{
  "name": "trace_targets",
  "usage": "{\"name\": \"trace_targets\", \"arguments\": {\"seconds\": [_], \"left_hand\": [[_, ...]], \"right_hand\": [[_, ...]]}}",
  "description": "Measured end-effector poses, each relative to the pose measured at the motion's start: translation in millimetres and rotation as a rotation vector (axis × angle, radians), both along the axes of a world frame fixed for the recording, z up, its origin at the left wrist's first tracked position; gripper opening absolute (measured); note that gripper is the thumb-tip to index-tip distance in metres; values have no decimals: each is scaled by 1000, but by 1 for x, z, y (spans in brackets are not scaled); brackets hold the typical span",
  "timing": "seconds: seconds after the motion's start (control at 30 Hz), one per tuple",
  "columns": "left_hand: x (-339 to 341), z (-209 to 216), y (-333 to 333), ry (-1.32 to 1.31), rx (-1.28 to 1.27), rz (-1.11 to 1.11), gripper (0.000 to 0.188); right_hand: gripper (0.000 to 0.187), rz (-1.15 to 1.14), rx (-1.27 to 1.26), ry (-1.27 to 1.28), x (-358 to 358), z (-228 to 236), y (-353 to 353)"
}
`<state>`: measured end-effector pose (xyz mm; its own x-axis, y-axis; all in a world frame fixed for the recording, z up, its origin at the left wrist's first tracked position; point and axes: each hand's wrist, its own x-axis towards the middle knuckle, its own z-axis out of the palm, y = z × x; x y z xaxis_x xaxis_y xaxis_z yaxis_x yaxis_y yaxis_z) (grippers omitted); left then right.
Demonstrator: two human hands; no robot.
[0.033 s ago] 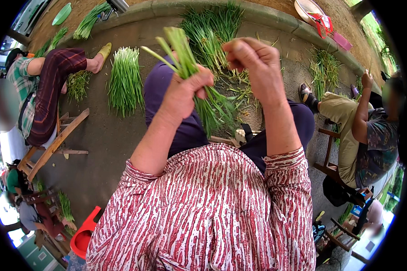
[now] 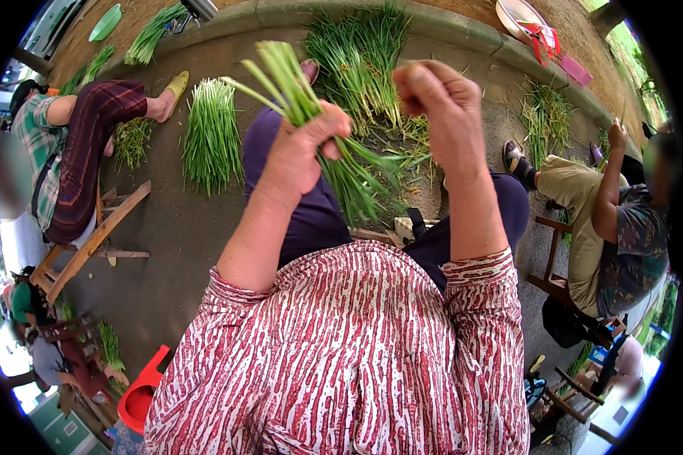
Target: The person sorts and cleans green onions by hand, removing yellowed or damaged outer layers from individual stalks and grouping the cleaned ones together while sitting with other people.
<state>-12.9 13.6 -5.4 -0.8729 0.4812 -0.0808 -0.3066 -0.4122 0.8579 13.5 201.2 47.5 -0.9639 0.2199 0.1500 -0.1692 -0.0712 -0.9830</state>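
Note:
My left hand (image 2: 302, 152) is closed round a bunch of chives (image 2: 296, 95), gripping it near the middle. The pale stem ends fan up toward the far left, and the green leaf tips hang to the lower right, blurred. My right hand (image 2: 446, 106) is raised a little to the right of the bunch and apart from it. Its fingers are pinched together; what they hold, if anything, is hidden. Beyond both hands a large heap of chives (image 2: 353, 57) lies on the ground, with loose trimmed leaves (image 2: 410, 144) scattered at its near side.
A neat pile of chives (image 2: 211, 136) lies left of my knee. Seated people work at left and right, near a wooden chair (image 2: 99, 239) and more chives (image 2: 545, 117). A curb (image 2: 448, 34) crosses the far side. A red plastic stool (image 2: 138, 398) stands behind at lower left.
My right hand has moved to the right, away from the bunch. My left hand has shifted slightly left and up with the chives, and their leaf tips have swung.

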Motion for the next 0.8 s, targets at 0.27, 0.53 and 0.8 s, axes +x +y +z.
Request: {"name": "trace_targets", "arguments": {"seconds": [0.27, 0.53, 0.8], "left_hand": [[-31, 19, -42, 63, 267, -6, 27], [-42, 24, -59, 113, 400, 56, 26], [-56, 28, -86, 111, 571, 0, 24]], "right_hand": [[21, -290, -548, -80, 29, -78, 66], [19, -498, -611, -230, 75, -113, 103], [20, -393, -501, -367, 96, -149, 93]]}}
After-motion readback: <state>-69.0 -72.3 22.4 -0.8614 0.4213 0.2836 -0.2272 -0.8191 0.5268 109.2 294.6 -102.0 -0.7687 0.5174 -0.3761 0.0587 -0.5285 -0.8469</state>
